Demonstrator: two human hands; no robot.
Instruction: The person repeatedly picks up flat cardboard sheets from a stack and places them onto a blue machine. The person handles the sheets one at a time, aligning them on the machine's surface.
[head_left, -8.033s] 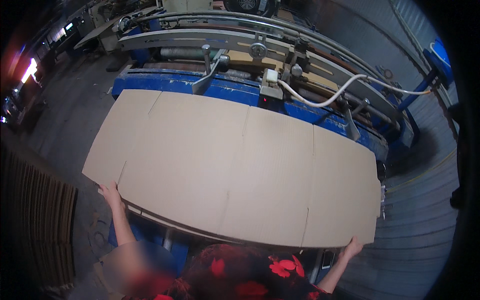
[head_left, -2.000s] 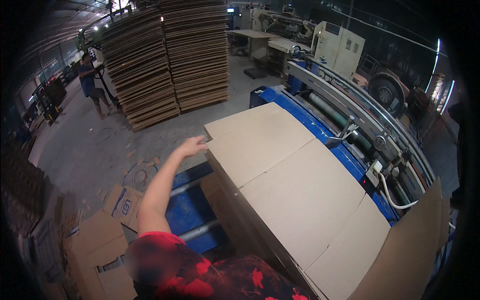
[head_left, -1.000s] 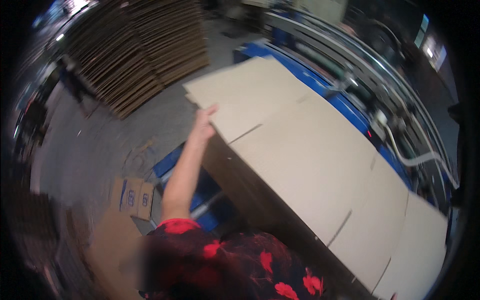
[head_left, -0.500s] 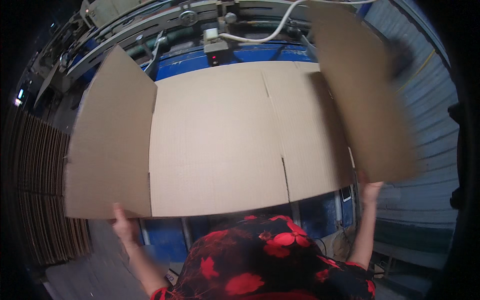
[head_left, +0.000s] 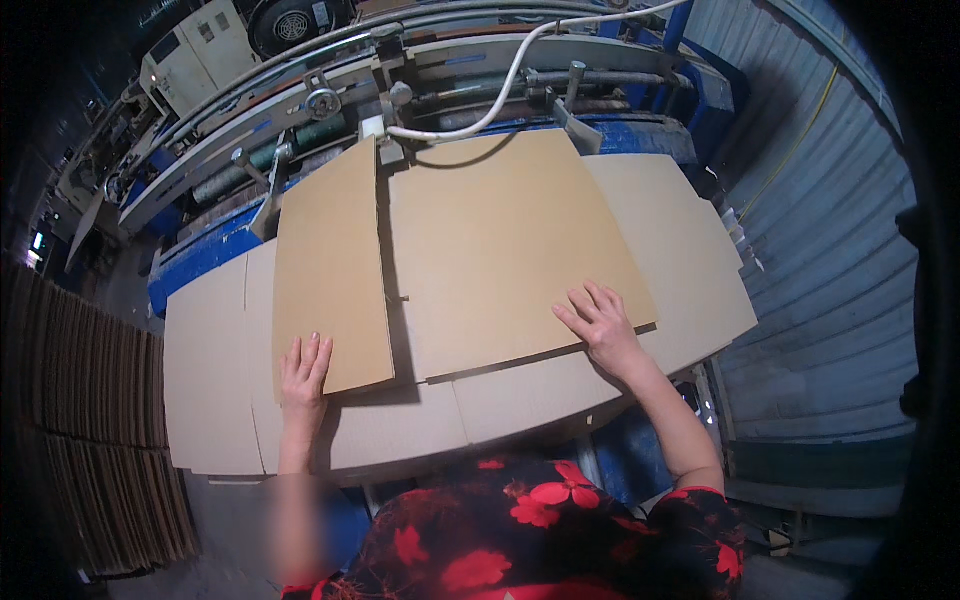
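Observation:
Two tan cardboard panels lie folded in over paler cardboard (head_left: 205, 370), their inner edges close together above a shadowed gap. On the narrow left panel (head_left: 335, 270), my left hand (head_left: 305, 370) rests near the lower left corner with its fingers extended on top. The free right edge of this panel seems slightly lifted. My right hand (head_left: 603, 330) lies with spread fingers on the lower right part of the wider right panel (head_left: 510, 250). Creases and slots mark the paler cardboard, which reaches out past the panels on both sides and toward me.
Beyond the cardboard stands a blue machine (head_left: 640, 140) with rollers, rails and a handwheel (head_left: 323, 103). A white cable (head_left: 495, 115) arches over the panels' far edge. Tall stacks of cardboard (head_left: 95, 400) rise at left. A corrugated wall (head_left: 830, 250) runs along the right.
The two raised cardboard panels have swung inward and down. My hands have moved from their lower edges to rest on top, closer together. The view has shifted, showing more of the machine.

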